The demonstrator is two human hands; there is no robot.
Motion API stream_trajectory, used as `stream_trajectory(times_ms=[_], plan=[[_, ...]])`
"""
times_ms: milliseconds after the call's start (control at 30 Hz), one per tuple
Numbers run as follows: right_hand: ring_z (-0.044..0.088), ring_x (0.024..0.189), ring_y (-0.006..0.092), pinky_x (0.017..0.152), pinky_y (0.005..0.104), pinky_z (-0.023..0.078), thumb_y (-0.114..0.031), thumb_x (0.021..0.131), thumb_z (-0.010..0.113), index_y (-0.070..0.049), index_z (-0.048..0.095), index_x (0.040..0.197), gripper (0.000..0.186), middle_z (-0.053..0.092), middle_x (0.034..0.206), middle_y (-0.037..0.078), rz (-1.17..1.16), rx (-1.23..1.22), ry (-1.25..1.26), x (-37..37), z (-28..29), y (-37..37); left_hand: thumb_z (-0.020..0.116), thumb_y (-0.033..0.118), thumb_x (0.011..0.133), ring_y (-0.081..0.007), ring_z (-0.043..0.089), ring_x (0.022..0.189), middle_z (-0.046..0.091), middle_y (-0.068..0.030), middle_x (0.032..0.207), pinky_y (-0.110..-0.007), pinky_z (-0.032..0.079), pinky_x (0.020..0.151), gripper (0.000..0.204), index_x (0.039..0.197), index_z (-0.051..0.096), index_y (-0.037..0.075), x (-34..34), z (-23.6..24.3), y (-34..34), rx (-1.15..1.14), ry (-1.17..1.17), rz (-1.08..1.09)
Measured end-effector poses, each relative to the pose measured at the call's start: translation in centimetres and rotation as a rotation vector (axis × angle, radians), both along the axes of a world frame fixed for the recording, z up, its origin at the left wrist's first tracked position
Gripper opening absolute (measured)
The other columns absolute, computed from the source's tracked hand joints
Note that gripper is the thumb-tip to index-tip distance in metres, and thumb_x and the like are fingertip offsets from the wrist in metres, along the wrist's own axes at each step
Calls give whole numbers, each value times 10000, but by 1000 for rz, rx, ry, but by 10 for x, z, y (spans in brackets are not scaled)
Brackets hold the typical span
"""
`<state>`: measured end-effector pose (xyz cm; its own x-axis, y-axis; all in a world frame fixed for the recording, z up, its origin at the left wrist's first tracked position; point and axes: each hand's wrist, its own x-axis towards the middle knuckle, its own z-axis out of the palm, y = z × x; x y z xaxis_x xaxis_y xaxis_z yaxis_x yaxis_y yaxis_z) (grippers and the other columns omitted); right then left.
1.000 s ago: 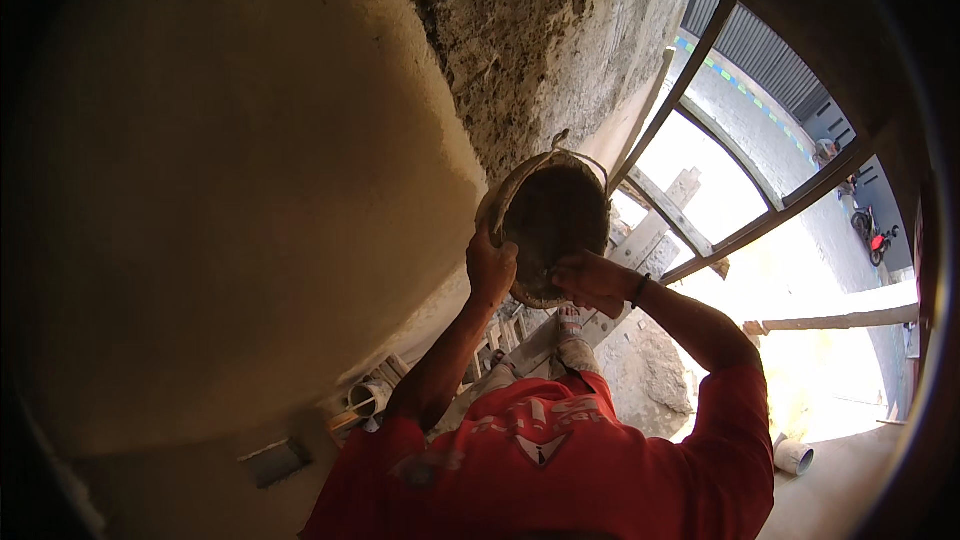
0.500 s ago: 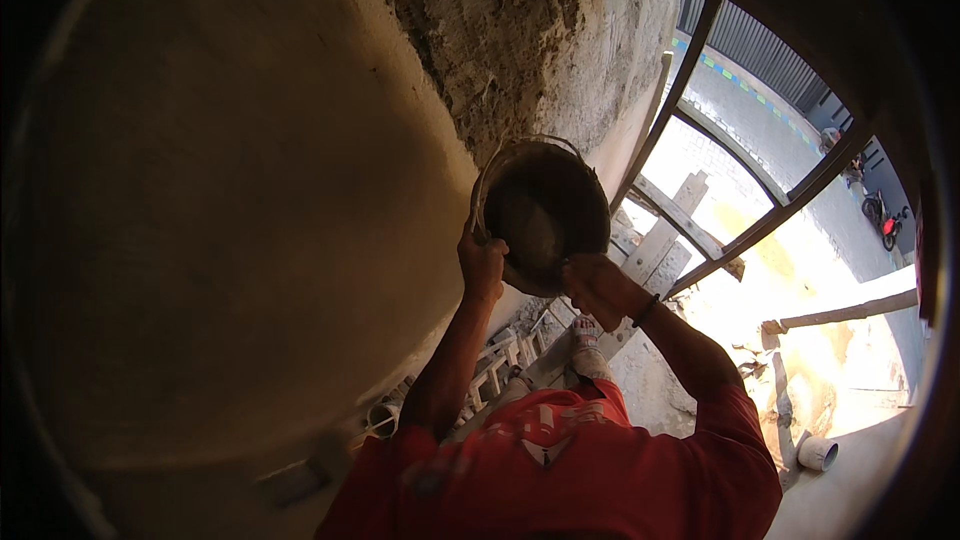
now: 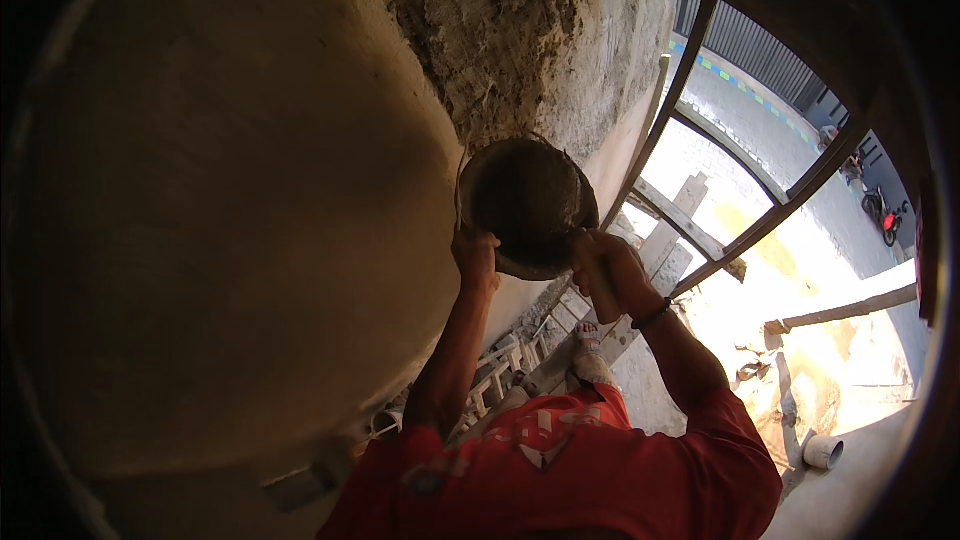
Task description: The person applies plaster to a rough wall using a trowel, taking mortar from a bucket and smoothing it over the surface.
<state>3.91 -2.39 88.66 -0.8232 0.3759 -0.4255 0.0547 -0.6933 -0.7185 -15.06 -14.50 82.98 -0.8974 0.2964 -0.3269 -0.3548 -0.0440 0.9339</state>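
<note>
Right fingers: the right hand (image 3: 617, 270) is folded around a tan tool handle (image 3: 600, 292), with little or no gap visible between fingers and grip; the fingertips are partly lost in shadow.
Left fingers: the left hand (image 3: 476, 260) is bent over the near left edge of the bucket, thumb toward the inside; the fingers behind it are hidden, so how tightly they press I cannot tell.
Tool handle: slanted beside the bucket's lower right edge, its end pointing back toward the body; the working end is lost in the dark, so its shape cannot be told. That slant probably lets the tool reach over the rim.
Bucket: the dark bucket (image 3: 490, 185) is held up in front of the chest, mouth tipped toward the head, probably so that its inside can be seen and reached. The left grip seems to steady it while the right side is left for the tool. What lies inside is too dim to name.
Wristband: a dark band (image 3: 652, 314) circles the right wrist.
Walls: a smooth wall (image 3: 230, 200) fills the left; a rough grey patch (image 3: 500, 40) rises beyond the bucket.
Underfoot: a foot (image 3: 589, 338) shows below, near planks (image 3: 662, 242).
Bright side: a barred frame (image 3: 688, 90) stands at right, with a motorbike (image 3: 882, 216) outside and a short pale pipe (image 3: 823, 452) lower down.
</note>
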Motion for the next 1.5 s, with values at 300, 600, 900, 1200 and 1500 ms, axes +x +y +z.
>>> stream_trajectory(times_ms=[300,600,900,1200,1500], plan=[[576,589,167,531,294,519,-245,955,438,-39,539,1054,249,581,762,79,-552,402,197,-76,9,34,578,-74,636,-326,417,1246,448,-200,1293,-407,265,1080,655,1274,431,-69,11,-19,-73,-86,-70,97],[612,937,417,799,504,477,-211,884,564,22,498,1122,339,626,1016,268,-587,947,-197,-290,19,51,579,-108,568,-288,527,1123,522,-149,1275,-337,396,981,743,1298,451,-66,13,-111,-161,-274,-36,307],[593,593,231,563,377,490,-202,938,500,-18,543,980,193,596,743,121,-782,1105,232,-257,66,51,590,-86,592,-276,547,1032,556,-137,1163,-344,408,945,588,1173,501,-83,35,-53,-178,-367,-162,298],[494,519,138,452,322,412,-180,886,545,-84,476,882,119,475,665,16,-602,52,187,-272,-75,39,630,-16,631,-220,546,795,587,-82,875,-334,438,777,268,893,578,-14,58,-69,-186,-410,-102,294],[508,546,159,451,329,424,-182,910,507,-77,469,856,124,492,694,47,-696,-69,464,-316,4,22,637,7,624,-246,581,851,632,-119,963,-350,464,792,365,983,590,-43,79,-82,-223,-493,-186,429]])
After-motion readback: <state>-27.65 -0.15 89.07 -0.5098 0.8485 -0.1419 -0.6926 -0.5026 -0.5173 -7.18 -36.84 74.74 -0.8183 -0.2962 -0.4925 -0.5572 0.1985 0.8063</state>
